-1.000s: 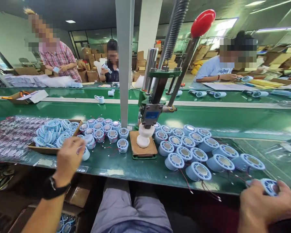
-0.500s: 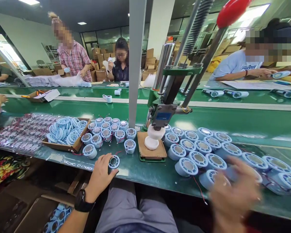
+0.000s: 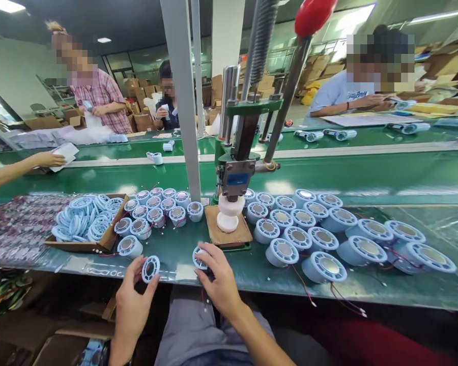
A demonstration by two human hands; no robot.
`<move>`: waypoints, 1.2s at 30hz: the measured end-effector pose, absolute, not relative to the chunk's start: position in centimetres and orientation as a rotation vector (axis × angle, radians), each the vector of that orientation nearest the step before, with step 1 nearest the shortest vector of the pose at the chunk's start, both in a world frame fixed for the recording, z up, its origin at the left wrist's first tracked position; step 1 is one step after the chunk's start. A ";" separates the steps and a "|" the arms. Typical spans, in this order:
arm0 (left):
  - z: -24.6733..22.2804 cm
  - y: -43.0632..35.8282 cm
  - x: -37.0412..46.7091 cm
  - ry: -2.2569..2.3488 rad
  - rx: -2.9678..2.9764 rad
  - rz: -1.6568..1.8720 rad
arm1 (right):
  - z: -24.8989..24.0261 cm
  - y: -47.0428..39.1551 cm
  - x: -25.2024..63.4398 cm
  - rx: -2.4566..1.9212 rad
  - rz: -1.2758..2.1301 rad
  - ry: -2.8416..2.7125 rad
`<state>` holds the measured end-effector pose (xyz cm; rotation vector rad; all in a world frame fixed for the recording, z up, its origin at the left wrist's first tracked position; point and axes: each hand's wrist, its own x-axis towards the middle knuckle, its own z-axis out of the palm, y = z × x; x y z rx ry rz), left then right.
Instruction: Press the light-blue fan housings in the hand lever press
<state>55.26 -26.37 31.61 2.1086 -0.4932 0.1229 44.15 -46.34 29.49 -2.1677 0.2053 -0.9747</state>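
Between the thumb and fingers of my left hand (image 3: 132,300) is a light blue slotted ring (image 3: 157,263), tilted upright so that its open middle shows. A short way right, my right hand (image 3: 222,282) grips a light blue round motor housing (image 3: 199,259) with a metal disc on top; my fingers partly cover it. A thin red wire trails below that hand. Both hands are over the front edge of the green bench, in front of the hand press (image 3: 237,175). The press's white upper pad (image 3: 231,204) sits just above its white lower pad (image 3: 227,222).
Similar housings (image 3: 284,250) with wires fill the bench right of the press; another group (image 3: 140,227) stands left. A cardboard box (image 3: 110,239) holds blue rings, beside wired parts (image 3: 15,223). A grey post (image 3: 183,101) rises behind. A co-worker's hand (image 3: 53,160) holds paper.
My right hand has come from the right-hand housings to the middle and now grips a housing. One housing left of the press has gone from its spot. My left hand has lifted and tilted the ring.
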 end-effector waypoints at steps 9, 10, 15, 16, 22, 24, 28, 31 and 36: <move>36.1 -35.0 52.3 -1.305 2.083 -0.029 | 27.8 -46.0 43.7 -2.067 -1.044 0.388; 36.1 -35.3 52.3 -1.309 2.104 -0.040 | 27.6 -45.9 43.8 -2.067 -1.066 0.389; 35.8 -35.6 52.4 -1.174 2.125 -0.110 | 27.4 -45.6 43.8 -2.042 -1.091 0.432; 35.6 -35.6 52.3 -1.130 2.125 -0.112 | 27.5 -45.5 43.8 -2.042 -1.089 0.443; 33.9 -36.1 51.3 -0.957 2.035 -0.080 | 27.9 -44.8 44.2 -2.122 -1.106 0.470; 33.1 -36.2 51.0 -0.938 1.976 -0.098 | 28.3 -44.8 44.1 -2.215 -1.034 0.490; 32.9 -36.3 51.7 -0.867 1.921 -0.251 | 32.9 -47.7 42.3 -2.549 -0.701 0.338; 34.7 -37.3 53.5 -0.806 1.923 -0.342 | 42.1 -52.5 40.9 -2.694 -0.888 0.176; 38.2 -41.9 56.5 -0.840 1.780 -0.245 | 61.3 -60.9 43.0 -2.507 -1.609 0.614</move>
